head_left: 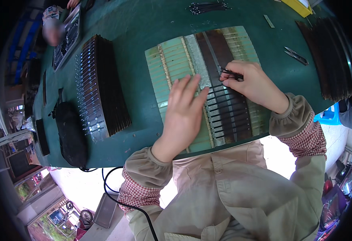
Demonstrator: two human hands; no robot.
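A pale green grooved board (170, 58) lies on the table in front of me. A dark brown strip (222, 44) runs lengthwise over it, with a narrow grey band along the strip. Across the strip's near half lie several short, thin black pieces (221, 108) in parallel rows. My left hand (184, 114) rests over the board left of those rows, its fingers outstretched and holding nothing. My right hand (252, 82) is closed on a small bundle of thin black pieces (233, 74), its fingertips at the strip just beyond the last row.
Left of the board stands a stack of dark strips (107, 84) with pale tips, beside a black pouch (71, 132). Small snips (296, 55) and another dark stack (328, 60) lie right. Loose black pieces (208, 7) lie far back. Another person's hand (73, 3) is near a metal tray (68, 40).
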